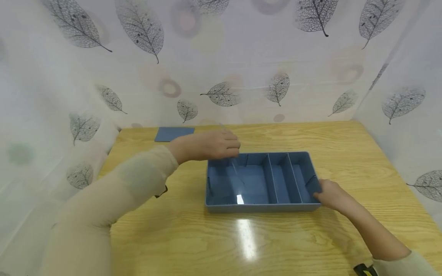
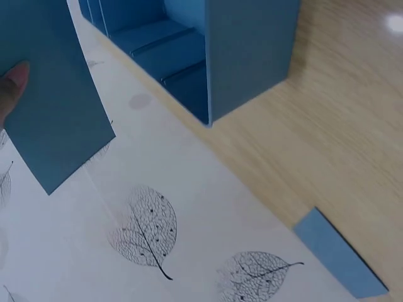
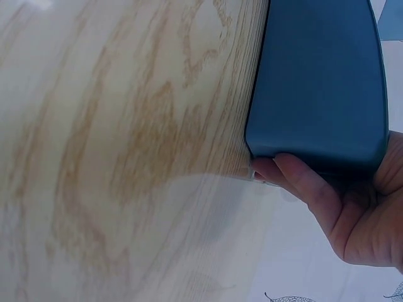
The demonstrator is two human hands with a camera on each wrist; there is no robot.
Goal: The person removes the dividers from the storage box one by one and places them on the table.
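A blue drawer-organizer box (image 1: 262,208) lies on the table, with two upright dividers setting off narrow compartments at its right side. Over the wide left compartment, my left hand (image 1: 221,145) pinches a flat blue divider panel (image 2: 56,113). In the head view this panel shows nearly edge-on as a thin slanting strip; the left wrist view shows its broad face with the thumb pressed on it. My right hand (image 1: 334,197) grips the box's right end wall, and the right wrist view has its fingers (image 3: 308,185) at the lower edge of the box.
Another flat blue panel (image 1: 172,133) lies at the back left of the wooden table (image 1: 276,241). A pale leaf-patterned sheet (image 1: 241,57) hangs behind the table and along both sides.
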